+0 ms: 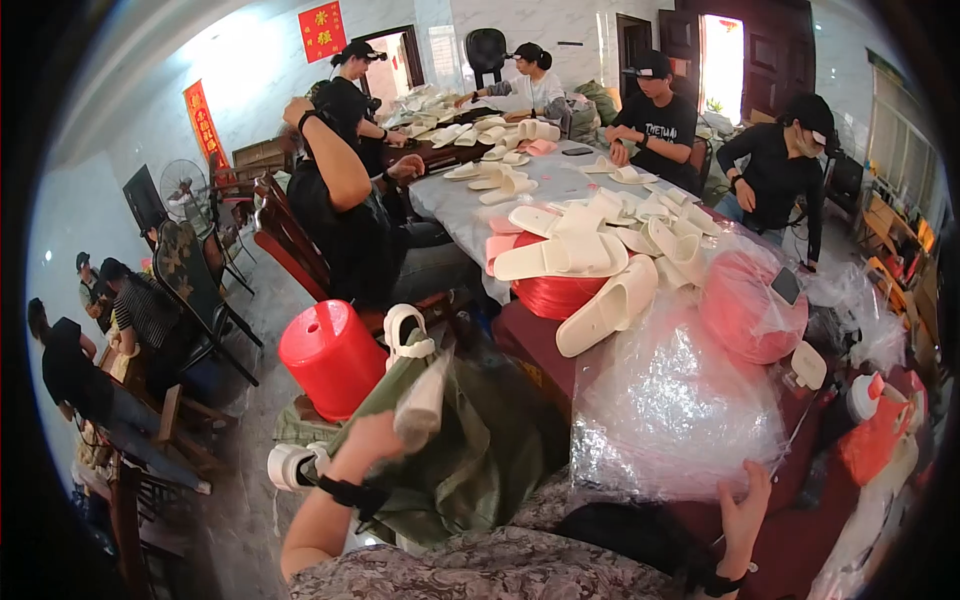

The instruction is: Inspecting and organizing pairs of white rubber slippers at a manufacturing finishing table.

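Observation:
My left hand point(372, 445), with a dark band at the wrist, is closed on a pale slipper point(422, 402) that seems wrapped in clear plastic; motion blurs it. Hand and slipper are above a large olive-green sack point(470, 455) by my lap. My right hand point(746, 508) has its fingers apart at the near edge of a stack of clear plastic bags point(670, 420), and I cannot tell whether it touches them. Beyond the bags lies a heap of cream slippers point(570, 258), some resting on a red bundle point(565, 292).
A red plastic stool point(332, 355) stands left of the sack, with white shoes point(292, 466) nearby. A red round bundle under plastic point(752, 305) sits behind the bags. A white-capped bottle point(864, 397) is at the right. Several people work around the long table point(450, 205).

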Demonstrator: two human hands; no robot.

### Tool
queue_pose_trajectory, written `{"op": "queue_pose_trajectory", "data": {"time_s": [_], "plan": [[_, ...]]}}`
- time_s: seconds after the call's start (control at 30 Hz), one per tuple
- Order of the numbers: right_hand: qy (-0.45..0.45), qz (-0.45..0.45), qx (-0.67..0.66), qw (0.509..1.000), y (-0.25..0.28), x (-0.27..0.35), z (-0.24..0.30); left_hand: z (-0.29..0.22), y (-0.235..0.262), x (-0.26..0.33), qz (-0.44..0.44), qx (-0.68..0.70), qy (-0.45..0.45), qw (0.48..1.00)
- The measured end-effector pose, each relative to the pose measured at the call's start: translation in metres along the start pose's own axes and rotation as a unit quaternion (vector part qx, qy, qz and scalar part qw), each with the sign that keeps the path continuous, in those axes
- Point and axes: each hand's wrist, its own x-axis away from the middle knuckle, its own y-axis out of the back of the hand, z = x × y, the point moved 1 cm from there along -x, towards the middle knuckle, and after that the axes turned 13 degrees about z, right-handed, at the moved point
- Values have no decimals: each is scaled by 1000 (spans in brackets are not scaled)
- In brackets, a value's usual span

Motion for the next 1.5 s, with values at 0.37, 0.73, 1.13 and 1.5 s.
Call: {"op": "queue_pose_trajectory", "data": {"time_s": [0.37, 0.73, 1.13, 1.5], "plan": [[11, 64, 105, 992, -29, 14, 3, -5, -202, -153, 158, 47, 40, 985], [8, 38, 149, 988, -38, 17, 6, -12, -229, -169, -34, 28, 37, 998], [15, -2, 139, 990, -39, 14, -3, -204, 81, -114, -307, 170, -233, 907], [30, -19, 148, 988, -39, 24, 1, -290, 46, -189, -203, 320, -316, 870]]}}
